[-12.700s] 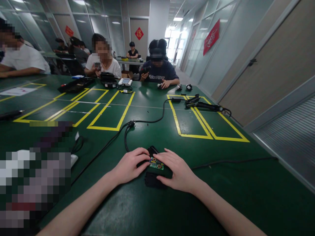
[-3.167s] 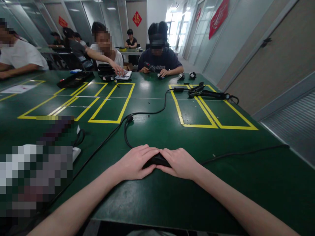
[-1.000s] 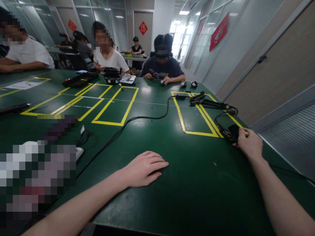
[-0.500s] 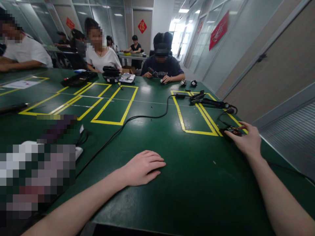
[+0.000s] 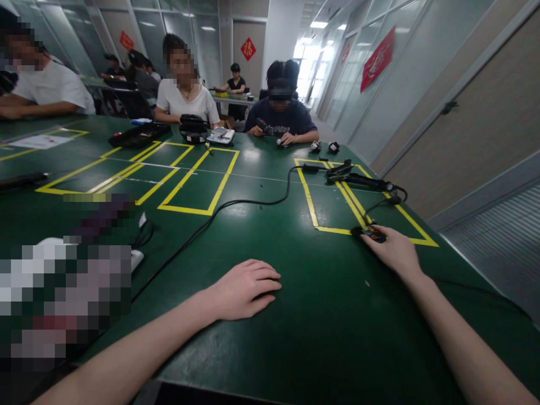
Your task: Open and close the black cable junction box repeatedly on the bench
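My left hand (image 5: pixel 244 289) lies flat on the green table (image 5: pixel 295 337), fingers stretched out and slightly curved; a dark patch shows under the fingertips and I cannot make out what it is. My right hand (image 5: pixel 394 252) reaches out to the right. Its fingertips are closed on a small black device (image 5: pixel 371 233) with a bit of coloured circuit board showing. The device rests on the near yellow tape line (image 5: pixel 333 229) of the right-hand rectangle. A thin black lead (image 5: pixel 379 205) runs from the device toward the far right.
A long black cable (image 5: pixel 236 203) crosses the table's middle to a black power tool (image 5: pixel 358 180) at the far right. Yellow tape rectangles (image 5: pixel 198 180) mark the table. A white object (image 5: pixel 135 260) lies left. Several people sit opposite, one handling small parts (image 5: pixel 280 140).
My right hand has carried the small black device away from the middle out to the right, then drawn it back left onto the near yellow line. My left hand has stayed flat.
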`<state>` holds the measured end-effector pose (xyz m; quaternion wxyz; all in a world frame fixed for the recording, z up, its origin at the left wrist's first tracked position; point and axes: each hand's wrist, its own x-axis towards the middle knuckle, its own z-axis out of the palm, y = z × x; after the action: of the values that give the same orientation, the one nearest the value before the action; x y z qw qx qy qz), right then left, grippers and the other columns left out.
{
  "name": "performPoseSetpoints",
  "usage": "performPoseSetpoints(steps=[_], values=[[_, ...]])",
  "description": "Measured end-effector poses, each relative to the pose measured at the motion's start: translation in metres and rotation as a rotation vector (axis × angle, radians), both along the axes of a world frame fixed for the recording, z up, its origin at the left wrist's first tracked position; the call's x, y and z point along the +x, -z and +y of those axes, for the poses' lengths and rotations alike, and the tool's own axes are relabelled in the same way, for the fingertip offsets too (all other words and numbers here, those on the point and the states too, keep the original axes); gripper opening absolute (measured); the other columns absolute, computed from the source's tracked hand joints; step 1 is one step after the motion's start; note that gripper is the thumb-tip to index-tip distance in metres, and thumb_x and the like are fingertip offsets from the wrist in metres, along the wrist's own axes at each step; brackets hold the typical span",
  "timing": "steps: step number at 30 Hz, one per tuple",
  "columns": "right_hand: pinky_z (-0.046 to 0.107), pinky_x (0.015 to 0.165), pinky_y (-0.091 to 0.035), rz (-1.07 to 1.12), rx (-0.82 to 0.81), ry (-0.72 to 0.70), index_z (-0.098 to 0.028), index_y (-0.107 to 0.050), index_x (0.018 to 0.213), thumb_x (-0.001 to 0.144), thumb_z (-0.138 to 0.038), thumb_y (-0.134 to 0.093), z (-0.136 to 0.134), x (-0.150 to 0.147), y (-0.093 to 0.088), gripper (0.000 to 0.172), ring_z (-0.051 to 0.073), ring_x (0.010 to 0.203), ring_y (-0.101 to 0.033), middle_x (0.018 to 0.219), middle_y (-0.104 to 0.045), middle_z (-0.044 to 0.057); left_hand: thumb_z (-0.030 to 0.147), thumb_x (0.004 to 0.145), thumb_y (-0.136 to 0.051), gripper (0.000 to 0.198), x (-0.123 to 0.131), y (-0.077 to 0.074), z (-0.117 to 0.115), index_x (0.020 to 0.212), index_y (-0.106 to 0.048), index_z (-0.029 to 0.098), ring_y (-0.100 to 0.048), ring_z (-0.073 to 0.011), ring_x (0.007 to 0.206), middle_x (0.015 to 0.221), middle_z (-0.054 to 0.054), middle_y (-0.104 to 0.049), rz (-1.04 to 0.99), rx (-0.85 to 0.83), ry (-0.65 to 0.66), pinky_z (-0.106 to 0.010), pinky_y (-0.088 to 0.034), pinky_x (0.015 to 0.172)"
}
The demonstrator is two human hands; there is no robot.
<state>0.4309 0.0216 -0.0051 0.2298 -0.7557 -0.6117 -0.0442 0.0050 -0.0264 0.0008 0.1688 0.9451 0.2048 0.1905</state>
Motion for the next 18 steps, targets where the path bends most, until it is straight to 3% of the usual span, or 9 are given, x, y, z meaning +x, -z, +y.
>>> performPoseSetpoints(steps=[2,6,8,11,14,18], values=[[0.046,0.079,-0.060,0.027,-0.039,-0.162,-0.015,-0.076,0.107,0.084,-0.043,-0.068,-0.013,-0.051,-0.002,0.037,0.036,0.093,-0.074,0.106,-0.077,0.018,0.025,0.103,-0.057,0.023,0.000,-0.001,0.000,0.121,-0.071,0.020,-0.066,-0.0244,0.122,0.128,-0.008,-0.074,-0.024,0.004,0.004,-0.040,-0.051,0.107],[0.034,0.085,-0.061,0.057,-0.116,-0.903,-0.023,-0.071,0.124,0.091,-0.029,-0.066,-0.054,-0.147,-0.007,0.034,0.023,0.099,-0.075,0.116,-0.075,0.009,0.032,0.102,-0.059,0.020,-0.002,-0.007,-0.003,0.112,-0.070,0.018,-0.066,-0.0243,0.110,0.112,-0.010,-0.074,-0.159,0.061,-0.079,-0.040,-0.052,0.100],[0.028,0.076,-0.060,0.003,-0.176,-1.132,-0.024,-0.070,0.127,0.090,-0.029,-0.070,-0.069,-0.172,-0.010,0.038,0.019,0.092,-0.076,0.117,-0.074,0.007,0.045,0.096,-0.067,0.029,-0.003,-0.009,-0.004,0.105,-0.070,0.018,-0.065,-0.0255,0.102,0.105,-0.010,-0.072,-0.173,0.070,-0.113,-0.040,-0.052,0.093],[0.026,0.070,-0.059,-0.018,-0.159,-1.144,-0.023,-0.070,0.125,0.090,-0.029,-0.072,-0.073,-0.178,-0.011,0.036,0.018,0.088,-0.076,0.112,-0.075,0.006,0.056,0.087,-0.075,0.049,-0.005,-0.008,-0.003,0.116,-0.067,0.018,-0.066,-0.0257,0.097,0.106,-0.010,-0.071,-0.069,0.024,-0.074,-0.039,-0.053,0.087],[0.028,0.079,-0.061,0.071,-0.045,-1.039,-0.022,-0.065,0.134,0.095,-0.029,-0.068,-0.068,-0.169,-0.008,0.040,0.020,0.099,-0.076,0.118,-0.075,0.009,0.050,0.090,-0.074,0.055,-0.004,-0.006,-0.001,0.134,-0.060,0.020,-0.067,-0.0270,0.104,0.118,-0.010,-0.071,-0.002,-0.010,-0.113,-0.041,-0.053,0.093],[0.031,0.082,-0.062,0.141,0.039,-0.996,-0.022,-0.059,0.142,0.096,-0.028,-0.065,-0.066,-0.164,-0.006,0.047,0.021,0.104,-0.075,0.125,-0.072,0.011,0.043,0.090,-0.075,0.057,-0.003,-0.005,0.000,0.140,-0.057,0.021,-0.065,-0.0299,0.116,0.128,-0.012,-0.069,0.027,-0.013,-0.167,-0.046,-0.052,0.102]])
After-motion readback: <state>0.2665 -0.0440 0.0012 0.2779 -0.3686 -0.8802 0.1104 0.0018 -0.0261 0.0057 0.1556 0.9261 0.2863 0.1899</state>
